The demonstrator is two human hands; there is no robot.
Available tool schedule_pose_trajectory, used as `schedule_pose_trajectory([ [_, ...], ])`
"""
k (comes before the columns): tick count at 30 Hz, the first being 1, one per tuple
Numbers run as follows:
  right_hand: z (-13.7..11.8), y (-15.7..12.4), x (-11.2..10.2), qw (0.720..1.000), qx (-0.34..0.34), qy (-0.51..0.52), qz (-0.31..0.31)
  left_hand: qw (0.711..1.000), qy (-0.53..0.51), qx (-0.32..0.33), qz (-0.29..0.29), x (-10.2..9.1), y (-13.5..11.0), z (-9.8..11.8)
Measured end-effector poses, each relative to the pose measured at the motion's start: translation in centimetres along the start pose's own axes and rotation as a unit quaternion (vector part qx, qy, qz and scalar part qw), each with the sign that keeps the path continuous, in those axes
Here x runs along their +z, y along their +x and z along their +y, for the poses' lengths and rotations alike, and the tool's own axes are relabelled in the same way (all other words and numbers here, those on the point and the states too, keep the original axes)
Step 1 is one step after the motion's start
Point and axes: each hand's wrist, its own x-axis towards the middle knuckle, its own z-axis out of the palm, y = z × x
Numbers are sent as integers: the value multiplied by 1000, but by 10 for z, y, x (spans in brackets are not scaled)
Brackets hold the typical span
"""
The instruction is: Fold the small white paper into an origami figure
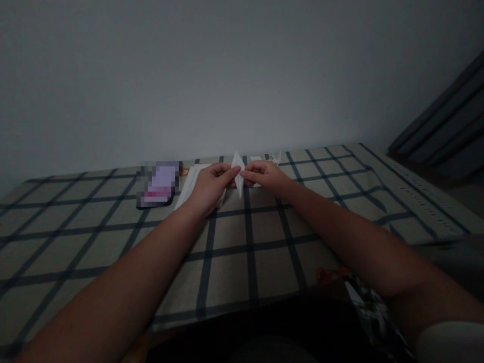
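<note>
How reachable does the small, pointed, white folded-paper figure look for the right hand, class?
Probably yes: the folded-paper figure sits just beyond the right hand with nothing visible between, though that hand is occupied pinching the white diamond-shaped paper.

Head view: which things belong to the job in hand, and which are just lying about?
In the job:
pointed folded white paper, between left hand and right hand

Apparently lying about:
pixelated lilac rectangular object
flat white paper
small spiky white paper figure
</note>
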Motion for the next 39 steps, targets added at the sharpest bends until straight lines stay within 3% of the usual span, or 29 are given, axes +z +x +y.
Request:
schedule_pose_trajectory([
  [6, 1, 1, 1, 1000, -10, -13, 24, 1000, -5, 25, 10, 3, 0, -2],
  [10, 6, 3, -1, 996, -27, -27, 79, 997, -47, 35, 39, 4, 2, -5],
  [14, 13, 5, -4, 988, -56, -80, 121, 997, 4, 69, 25, 0, 3, -9],
  [23, 6, 4, -5, 991, -72, -14, 107, 983, 132, 127, -16, -4, -1, -8],
  [39, -2, 0, -3, 996, -49, 33, 72, 987, 122, 104, -28, -3, -5, 0],
])
